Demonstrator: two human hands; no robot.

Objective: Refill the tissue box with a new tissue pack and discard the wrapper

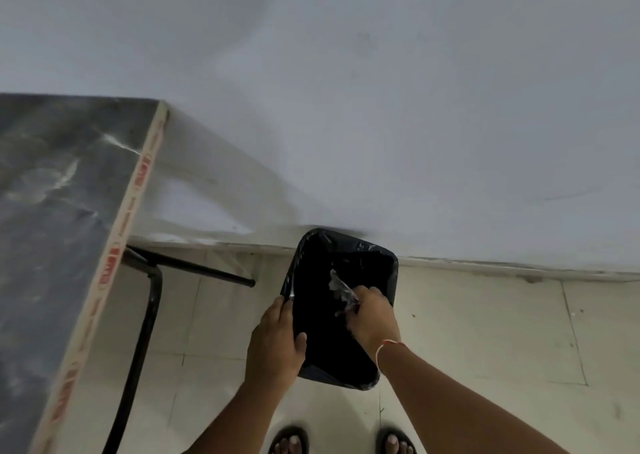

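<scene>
Over black-lined bin [341, 310] by wall: right hand [372, 315] pinching crumpled clear wrapper [341, 289] inside bin mouth; left hand [277, 344] gripping liner rim, holding it open. Discard step seeming underway. Next move likely calling for releasing wrapper, withdrawing both hands. Tissue box not showing.

A lined bin [341, 308] stands on the floor [485, 332] against the wall [381, 107] at centre frame, the counter [62, 228] at left.
</scene>
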